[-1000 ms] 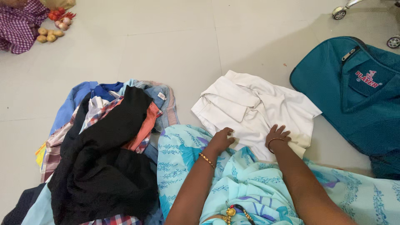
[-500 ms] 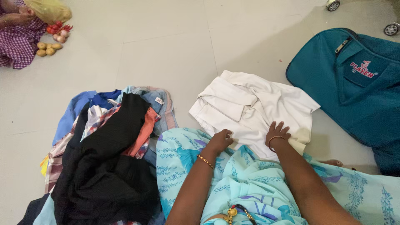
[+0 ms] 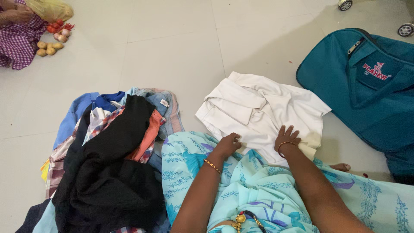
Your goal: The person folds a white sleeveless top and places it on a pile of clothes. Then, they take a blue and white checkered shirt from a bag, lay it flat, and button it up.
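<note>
A white shirt (image 3: 258,110) lies partly folded on the tiled floor in front of my knees. My left hand (image 3: 227,144) rests on its near edge with the fingers curled onto the cloth. My right hand (image 3: 287,137) lies flat on the shirt's near right part, fingers spread, a bangle on the wrist. Whether either hand pinches the fabric cannot be told. My light blue patterned garment (image 3: 258,181) covers my lap below both hands.
A heap of clothes (image 3: 108,159) with a black piece on top lies at the left. A teal bag (image 3: 366,86) sits at the right. Far top left, another person in a checked garment (image 3: 19,32) sits by potatoes and onions (image 3: 51,41). Small wheels (image 3: 345,4) show at the top right.
The view tilted down slightly over the second, so everything sits higher in frame. Both hands stay on the white shirt's near edge with hardly any movement.
</note>
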